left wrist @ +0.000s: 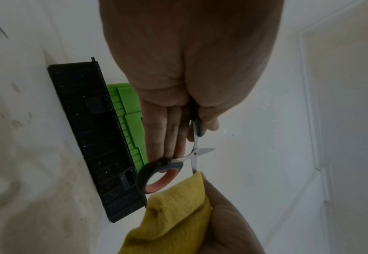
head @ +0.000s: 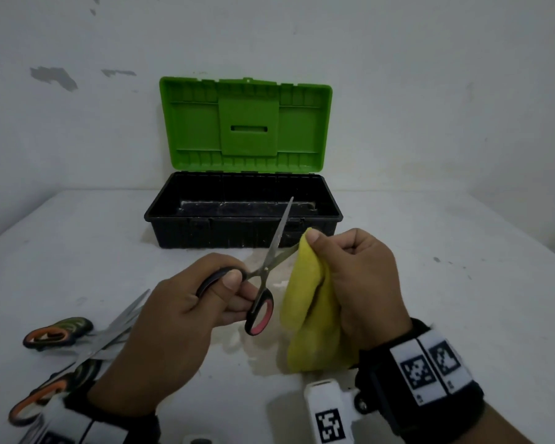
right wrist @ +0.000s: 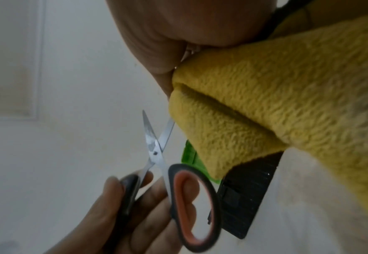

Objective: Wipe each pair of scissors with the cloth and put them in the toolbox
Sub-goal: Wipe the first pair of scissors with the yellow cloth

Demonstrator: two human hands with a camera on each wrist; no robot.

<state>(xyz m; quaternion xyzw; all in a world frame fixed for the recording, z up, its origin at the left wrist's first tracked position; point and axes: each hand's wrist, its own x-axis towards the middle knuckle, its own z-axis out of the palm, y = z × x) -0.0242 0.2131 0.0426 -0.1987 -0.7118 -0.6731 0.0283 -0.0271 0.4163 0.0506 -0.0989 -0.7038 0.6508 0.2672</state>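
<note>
My left hand [head: 205,302] grips one black handle of a pair of scissors [head: 265,274] with red-lined loops, blades spread apart. One blade points up toward the toolbox; the other runs into the yellow cloth [head: 308,315]. My right hand [head: 350,267] pinches the folded cloth around that blade with thumb and fingers. The toolbox [head: 244,232] stands open behind, black base, green lid [head: 244,123] upright, nothing visible inside. The left wrist view shows the scissors [left wrist: 191,154] and cloth [left wrist: 174,214]. In the right wrist view the cloth [right wrist: 276,103] covers one blade of the scissors [right wrist: 156,151].
Two more pairs of scissors with orange-and-dark handles [head: 58,334] [head: 39,402] lie on the white table [head: 462,299] at the lower left, partly hidden by my left forearm. A white wall stands behind the toolbox.
</note>
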